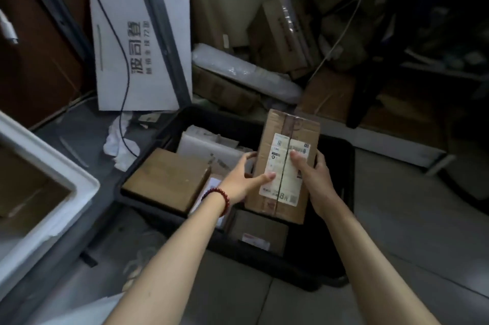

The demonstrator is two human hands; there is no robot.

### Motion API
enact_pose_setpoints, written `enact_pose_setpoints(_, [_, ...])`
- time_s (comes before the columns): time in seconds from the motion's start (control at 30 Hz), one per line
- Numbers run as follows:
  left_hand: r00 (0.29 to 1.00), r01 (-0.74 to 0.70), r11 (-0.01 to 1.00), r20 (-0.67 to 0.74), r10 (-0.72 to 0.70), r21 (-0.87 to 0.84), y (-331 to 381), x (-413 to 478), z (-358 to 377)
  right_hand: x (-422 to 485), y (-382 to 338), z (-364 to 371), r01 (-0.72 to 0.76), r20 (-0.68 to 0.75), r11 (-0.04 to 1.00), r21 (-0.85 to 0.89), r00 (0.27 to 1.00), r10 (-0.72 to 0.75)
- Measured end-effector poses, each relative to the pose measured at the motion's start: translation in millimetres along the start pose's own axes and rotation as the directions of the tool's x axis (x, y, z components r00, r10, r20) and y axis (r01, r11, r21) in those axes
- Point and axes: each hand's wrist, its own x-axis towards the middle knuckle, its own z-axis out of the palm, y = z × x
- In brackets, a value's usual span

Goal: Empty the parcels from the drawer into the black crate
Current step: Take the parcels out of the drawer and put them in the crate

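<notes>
Head view, centre right of the frame: a brown cardboard parcel [284,165] with a white shipping label [285,168] is held over the black crate [346,192]. Both hands grip it. The left hand [243,179] clasps its left edge, thumb lying across the lower part of the label and fingers curled behind the side. The right hand [315,179] clamps the right edge, thumb pressed on the label near its middle. A dark tape line runs lengthwise down the top face of the parcel and over the label. A red bead bracelet [217,199] circles the left wrist.

Inside the crate, below and left of the held parcel, lie other parcels: a flat brown box [166,179] at the left end, a pale wrapped package [209,144] behind it, and a dark box with a small label [258,232] near the lower rim.

At the left edge of the frame stands a white foam box [53,173]. In the upper left a white printed carton [143,46] leans against a metal shelf upright [158,28], with a black cable [124,81] hanging across it. Crumpled white paper [116,144] lies on the floor below. More cardboard boxes [285,36] are piled at the top centre.
</notes>
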Motion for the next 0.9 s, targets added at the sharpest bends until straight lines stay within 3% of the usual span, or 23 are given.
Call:
enact_pose_setpoints(0.13, [0.995, 0.058, 0.998, 0.085, -0.055, -0.029, -18, 23, 31, 6, 20, -28, 0.008, -0.046, 0.965, -0.263, 0.999, -0.021])
enact_pose_setpoints(0.27, [0.979, 0.132, 0.991, 0.164, -0.125, -0.034, -34, 41, 47, 15, 30, -44, 0.051, -0.049, 0.863, -0.502, 0.995, -0.087])
enact_pose_setpoints(0.47, [0.955, 0.222, 0.959, 0.238, -0.178, -0.174, -47, 61, 88, 24, 39, -52, 0.102, 0.008, 0.702, -0.705, 0.991, -0.136])
enact_pose_setpoints(0.6, [0.940, 0.204, 0.978, 0.290, -0.180, -0.053, -57, 70, 110, 20, 55, -54, -0.018, -0.063, 0.568, -0.823, 0.996, -0.060])
enact_pose_setpoints(0.7, [0.931, 0.212, 0.977, 0.308, -0.194, -0.027, -71, 71, 118, 19, 67, -54, -0.013, -0.031, 0.452, -0.892, 0.999, -0.032])
enact_pose_setpoints(0.8, [0.919, 0.216, 0.976, 0.331, -0.214, 0.030, -85, 68, 121, 22, 76, -48, -0.023, 0.011, 0.301, -0.953, 0.994, 0.112])
enact_pose_setpoints(0.9, [0.902, 0.252, 0.966, 0.347, -0.256, 0.057, -96, 66, 123, 25, 84, -44, -0.003, 0.058, 0.245, -0.970, 0.969, 0.241])
